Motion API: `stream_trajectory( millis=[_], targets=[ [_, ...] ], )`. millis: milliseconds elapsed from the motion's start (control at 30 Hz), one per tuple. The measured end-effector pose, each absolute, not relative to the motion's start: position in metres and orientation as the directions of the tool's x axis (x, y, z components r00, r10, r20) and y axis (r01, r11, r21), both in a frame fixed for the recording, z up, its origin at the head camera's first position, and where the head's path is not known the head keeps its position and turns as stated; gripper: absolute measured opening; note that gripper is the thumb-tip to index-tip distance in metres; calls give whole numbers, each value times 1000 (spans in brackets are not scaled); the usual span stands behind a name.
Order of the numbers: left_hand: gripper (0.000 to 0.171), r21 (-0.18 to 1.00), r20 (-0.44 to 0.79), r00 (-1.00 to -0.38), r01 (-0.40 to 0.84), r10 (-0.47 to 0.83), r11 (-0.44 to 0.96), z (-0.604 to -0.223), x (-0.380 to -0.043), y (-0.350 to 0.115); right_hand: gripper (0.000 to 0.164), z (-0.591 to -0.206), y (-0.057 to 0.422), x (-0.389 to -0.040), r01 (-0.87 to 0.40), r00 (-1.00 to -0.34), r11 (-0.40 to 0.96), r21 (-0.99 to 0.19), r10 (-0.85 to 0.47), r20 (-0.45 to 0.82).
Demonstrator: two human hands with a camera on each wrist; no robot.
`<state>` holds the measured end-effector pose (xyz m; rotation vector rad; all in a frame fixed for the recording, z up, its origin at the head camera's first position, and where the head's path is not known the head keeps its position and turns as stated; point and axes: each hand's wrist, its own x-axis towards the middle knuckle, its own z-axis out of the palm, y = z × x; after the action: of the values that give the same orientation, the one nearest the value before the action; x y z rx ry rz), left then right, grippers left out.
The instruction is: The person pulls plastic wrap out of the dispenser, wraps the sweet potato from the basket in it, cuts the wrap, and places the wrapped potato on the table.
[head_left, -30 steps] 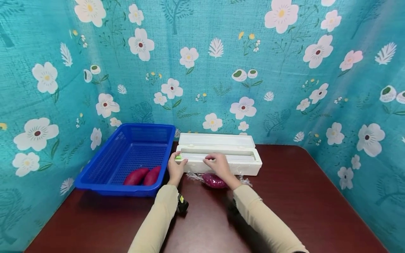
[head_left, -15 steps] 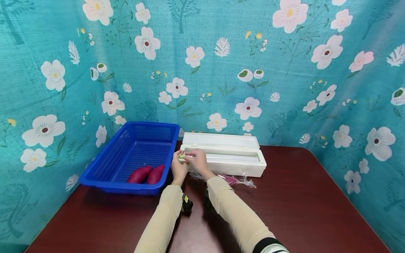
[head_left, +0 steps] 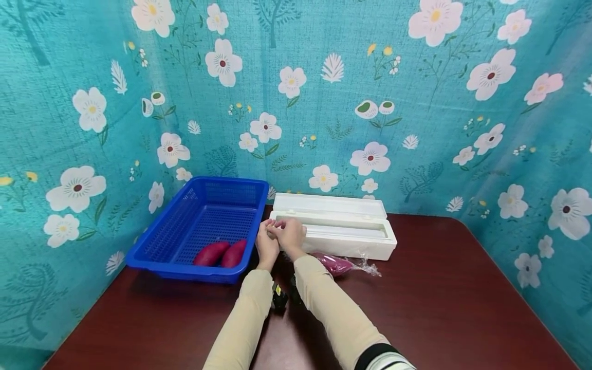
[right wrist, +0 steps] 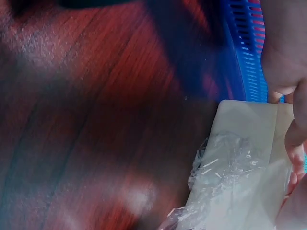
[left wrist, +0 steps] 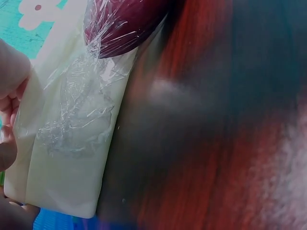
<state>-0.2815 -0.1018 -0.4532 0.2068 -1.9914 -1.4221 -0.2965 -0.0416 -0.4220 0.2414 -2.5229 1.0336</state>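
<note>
A long white box (head_left: pixel 347 249), its lid (head_left: pixel 329 205) raised at the back, holds a pale roll (head_left: pixel 344 231). My left hand (head_left: pixel 266 245) is at its left end, fingers bent upward. Close against it, my right hand (head_left: pixel 292 236) has thumb and fingertips drawn together over the same corner. I cannot tell what lies between the fingertips. A bit of green (left wrist: pixel 2 178) shows beside the fingers in the left wrist view. Before the box lies a dark red sweet potato (head_left: pixel 334 263) wrapped in clear film, its twisted end (left wrist: pixel 86 110) resting along the box's front.
A blue basket (head_left: pixel 185 271) stands left of the box, with two unwrapped sweet potatoes (head_left: pixel 210 254) near its front. The dark red-brown tabletop (head_left: pixel 439 298) extends to the right. A teal flowered curtain (head_left: pixel 333 128) hangs behind and on both sides.
My right hand has moved left from the middle of the box to its left end and now meets my left hand. The view has shifted slightly.
</note>
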Motion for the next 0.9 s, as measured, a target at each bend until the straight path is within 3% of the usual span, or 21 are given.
stream_trajectory(
  millis=[433, 633, 900],
  targets=[
    [30, 887, 422, -767, 241, -484, 393, -455, -282, -106, 14, -420, -32, -302, -402, -891, 699, -592, -148, 430],
    [31, 874, 442, -783, 266, -439, 406, -454, -280, -105, 14, -414, -24, -303, -410, -901, 690, -596, -204, 383],
    [34, 824, 521, -758, 326, -393, 464, -457, -281, -104, 12, -410, -15, -311, -417, -908, 666, -619, -280, 311]
  ],
)
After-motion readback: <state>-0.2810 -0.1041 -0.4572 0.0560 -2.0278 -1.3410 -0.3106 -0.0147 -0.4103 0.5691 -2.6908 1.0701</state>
